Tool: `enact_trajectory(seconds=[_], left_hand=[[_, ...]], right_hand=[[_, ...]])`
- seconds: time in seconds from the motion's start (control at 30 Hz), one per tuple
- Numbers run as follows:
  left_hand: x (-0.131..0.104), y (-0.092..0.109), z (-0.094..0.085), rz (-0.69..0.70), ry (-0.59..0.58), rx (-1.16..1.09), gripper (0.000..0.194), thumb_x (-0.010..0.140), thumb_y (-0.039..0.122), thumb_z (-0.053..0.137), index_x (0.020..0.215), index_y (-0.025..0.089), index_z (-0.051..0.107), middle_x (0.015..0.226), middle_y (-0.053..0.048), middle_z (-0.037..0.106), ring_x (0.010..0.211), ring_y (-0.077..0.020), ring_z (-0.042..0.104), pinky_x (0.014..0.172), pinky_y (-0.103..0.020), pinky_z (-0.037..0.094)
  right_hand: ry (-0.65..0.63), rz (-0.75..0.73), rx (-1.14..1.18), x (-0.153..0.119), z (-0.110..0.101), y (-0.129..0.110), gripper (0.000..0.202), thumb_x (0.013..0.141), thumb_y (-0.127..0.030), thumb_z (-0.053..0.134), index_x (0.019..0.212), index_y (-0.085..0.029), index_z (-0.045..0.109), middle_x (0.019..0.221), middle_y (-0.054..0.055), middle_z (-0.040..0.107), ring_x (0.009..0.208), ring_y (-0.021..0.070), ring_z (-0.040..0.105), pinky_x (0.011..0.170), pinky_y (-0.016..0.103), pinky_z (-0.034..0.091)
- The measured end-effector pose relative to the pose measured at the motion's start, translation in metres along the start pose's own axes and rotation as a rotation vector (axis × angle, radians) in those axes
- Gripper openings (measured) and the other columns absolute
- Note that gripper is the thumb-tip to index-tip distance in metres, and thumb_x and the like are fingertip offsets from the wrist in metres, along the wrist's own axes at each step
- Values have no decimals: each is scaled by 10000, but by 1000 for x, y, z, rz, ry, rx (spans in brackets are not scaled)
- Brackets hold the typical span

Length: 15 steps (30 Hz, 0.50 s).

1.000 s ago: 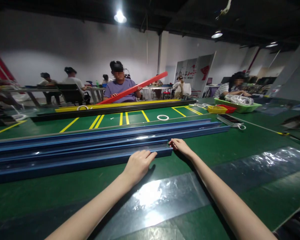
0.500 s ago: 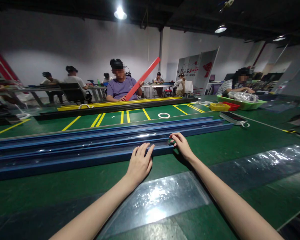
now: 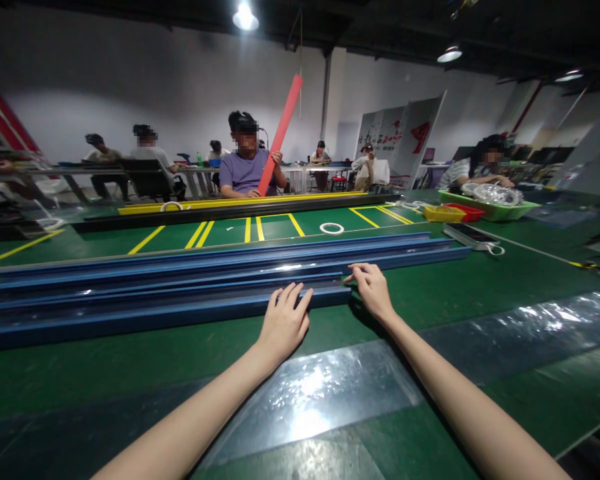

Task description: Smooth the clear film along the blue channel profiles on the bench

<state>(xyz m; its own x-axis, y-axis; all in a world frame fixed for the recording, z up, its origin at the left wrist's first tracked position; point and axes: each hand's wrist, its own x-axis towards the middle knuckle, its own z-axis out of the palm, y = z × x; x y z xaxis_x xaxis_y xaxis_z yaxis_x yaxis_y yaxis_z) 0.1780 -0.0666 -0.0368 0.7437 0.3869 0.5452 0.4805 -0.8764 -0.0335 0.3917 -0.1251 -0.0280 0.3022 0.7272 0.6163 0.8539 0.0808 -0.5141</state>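
The left hand (image 3: 283, 327) is spreading its fingers slightly over the near wall of the nearer blue channel (image 3: 180, 316); the right hand (image 3: 375, 293) is bending its fingers at that channel's right end; whether they are pinching anything cannot be told; the nearer channel is lying lengthwise on the green table (image 3: 480, 287), running past the left edge of view; a farther blue channel (image 3: 405, 258) is lying just behind; a clear sheet (image 3: 310, 390) is lying under the forearms; beyond, a co-worker (image 3: 240, 175) is holding a red bar (image 3: 281, 133) steeply tilted.
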Motion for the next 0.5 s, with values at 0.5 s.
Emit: enact_trajectory(seconds=[0.5], left_hand=[[0,-1,-1,9,16,-9,391,808,192,410,1194,177,467,1229,-112,488,1156,-245,399,930,-418,314]], right_hand=[[123,311,-23,-2,4,8,153,736,-316,425,732,-202,528,612,25,581,577,158,532,590,269,384]])
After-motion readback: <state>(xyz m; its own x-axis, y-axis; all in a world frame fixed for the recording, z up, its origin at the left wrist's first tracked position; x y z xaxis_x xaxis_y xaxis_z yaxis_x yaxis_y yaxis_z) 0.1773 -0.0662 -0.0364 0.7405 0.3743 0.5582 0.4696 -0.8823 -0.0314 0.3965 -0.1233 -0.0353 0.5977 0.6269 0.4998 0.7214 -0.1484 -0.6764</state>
